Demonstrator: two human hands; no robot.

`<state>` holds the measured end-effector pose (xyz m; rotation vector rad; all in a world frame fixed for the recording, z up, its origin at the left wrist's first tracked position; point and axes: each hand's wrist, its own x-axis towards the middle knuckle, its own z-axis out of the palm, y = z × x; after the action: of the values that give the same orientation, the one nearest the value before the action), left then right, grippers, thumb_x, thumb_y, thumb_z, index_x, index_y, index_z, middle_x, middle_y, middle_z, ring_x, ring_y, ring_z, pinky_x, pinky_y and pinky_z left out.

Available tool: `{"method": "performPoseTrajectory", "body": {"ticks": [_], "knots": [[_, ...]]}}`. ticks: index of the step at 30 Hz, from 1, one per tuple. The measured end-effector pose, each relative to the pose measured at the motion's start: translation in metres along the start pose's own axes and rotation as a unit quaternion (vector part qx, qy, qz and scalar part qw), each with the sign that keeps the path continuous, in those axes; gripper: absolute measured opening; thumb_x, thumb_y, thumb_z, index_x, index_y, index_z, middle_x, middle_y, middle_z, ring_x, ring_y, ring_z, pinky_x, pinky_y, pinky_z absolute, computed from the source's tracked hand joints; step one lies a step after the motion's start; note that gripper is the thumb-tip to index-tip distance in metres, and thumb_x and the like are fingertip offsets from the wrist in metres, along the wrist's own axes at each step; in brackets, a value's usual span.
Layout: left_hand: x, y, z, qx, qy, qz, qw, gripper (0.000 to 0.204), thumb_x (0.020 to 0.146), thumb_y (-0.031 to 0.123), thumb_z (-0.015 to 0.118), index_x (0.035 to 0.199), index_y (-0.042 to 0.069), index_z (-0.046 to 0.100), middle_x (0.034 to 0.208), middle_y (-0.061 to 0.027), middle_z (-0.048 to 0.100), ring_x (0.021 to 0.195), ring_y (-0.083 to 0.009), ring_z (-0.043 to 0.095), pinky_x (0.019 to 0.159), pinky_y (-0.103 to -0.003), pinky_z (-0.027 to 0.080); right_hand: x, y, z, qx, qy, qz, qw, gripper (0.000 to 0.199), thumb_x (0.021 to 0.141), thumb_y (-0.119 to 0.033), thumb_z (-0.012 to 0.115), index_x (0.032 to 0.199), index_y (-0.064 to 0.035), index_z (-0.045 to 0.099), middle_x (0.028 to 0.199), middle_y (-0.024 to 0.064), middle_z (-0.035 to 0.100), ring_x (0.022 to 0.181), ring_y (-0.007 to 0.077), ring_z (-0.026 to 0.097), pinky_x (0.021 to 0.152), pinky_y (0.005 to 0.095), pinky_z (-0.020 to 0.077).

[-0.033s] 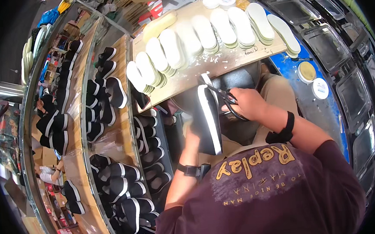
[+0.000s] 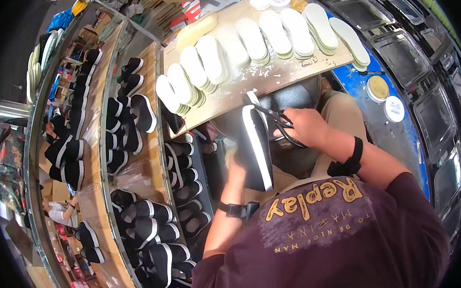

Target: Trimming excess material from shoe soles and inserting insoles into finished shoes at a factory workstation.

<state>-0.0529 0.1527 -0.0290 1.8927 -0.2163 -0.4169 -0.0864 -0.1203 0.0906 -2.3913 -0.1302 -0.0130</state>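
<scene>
A black shoe with a white sole edge stands toe-up in front of me. My left hand is closed around its left side, the fingers mostly hidden behind it. In my right hand is a pair of black-handled scissors, fingers wrapped through the loops. The blades reach left to the shoe's toe. There a short white strip sticks up above the sole edge, touching or very near the blades; whether they are closed on it I cannot tell.
Beyond the shoe, a wooden board bears several stacks of white insoles and white scraps. Black shoes crowd the racks at left. Round tins sit on a blue surface at right, beside clear-lidded trays. Another person is far left.
My hands, the shoe and the scissors are almost exactly where they were. At far left, the other person's arm has shifted slightly.
</scene>
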Motion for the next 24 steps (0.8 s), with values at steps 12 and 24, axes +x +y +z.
{"method": "performPoseTrajectory", "body": {"ticks": [12, 24], "knots": [[-0.015, 0.048, 0.006, -0.169, -0.007, -0.106, 0.980, 0.029, 0.095, 0.023, 0.055, 0.112, 0.002, 0.063, 0.095, -0.0067, 0.068, 0.080, -0.0147, 0.066, 0.068, -0.026, 0.054, -0.013, 0.008, -0.002, -0.051, 0.002, -0.004, 0.999, 0.050, 0.077, -0.050, 0.071, 0.089, -0.0031, 0.057, 0.074, 0.0161, 0.064, 0.072, 0.0378, 0.063, 0.064, 0.0458, 0.0479], [-0.044, 0.042, -0.002, -0.366, -0.067, -0.093, 0.923, 0.027, 0.097, 0.024, 0.052, 0.112, 0.004, 0.061, 0.091, -0.0044, 0.065, 0.077, -0.0156, 0.064, 0.070, -0.026, 0.054, -0.013, 0.039, 0.000, -0.105, 0.004, 0.076, 0.992, 0.051, 0.080, -0.052, 0.068, 0.082, -0.0020, 0.057, 0.075, 0.0173, 0.064, 0.074, 0.0380, 0.063, 0.066, 0.0465, 0.0478]]}}
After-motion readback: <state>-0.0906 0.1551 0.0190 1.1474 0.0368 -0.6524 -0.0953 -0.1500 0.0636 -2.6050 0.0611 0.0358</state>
